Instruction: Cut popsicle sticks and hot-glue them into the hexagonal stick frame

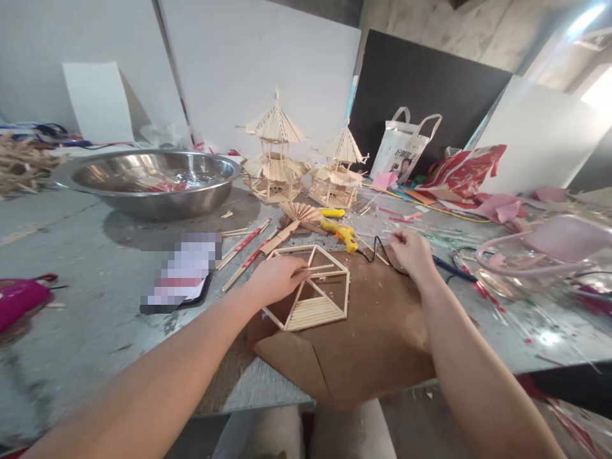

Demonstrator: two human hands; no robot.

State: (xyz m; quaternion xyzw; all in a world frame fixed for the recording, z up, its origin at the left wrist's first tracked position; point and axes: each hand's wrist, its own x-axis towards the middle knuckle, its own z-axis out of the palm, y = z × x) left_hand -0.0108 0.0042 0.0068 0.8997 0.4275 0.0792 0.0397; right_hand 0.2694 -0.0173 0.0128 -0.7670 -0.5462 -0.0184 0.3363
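My left hand (276, 278) is closed in a pinch on a thin wooden stick (319, 268) and rests on a hexagonal stick frame (313, 290), which is partly filled with laid sticks. The frame lies on brown cardboard (363, 338). My right hand (411, 250) is curled shut at the cardboard's far edge, beside the black cord (380, 252) of a yellow glue gun (340, 232). What its fingers hold is hidden. A small fan of sticks (296, 215) lies just beyond the frame.
Two finished stick pavilions (276, 159) (338, 169) stand at the back. A large steel bowl (153, 178) sits far left, a phone (184, 271) lies left of the frame, and loose chopsticks (243, 245) lie between. A clear plastic bowl (530, 255), paper scraps and a white bag (404, 146) fill the right.
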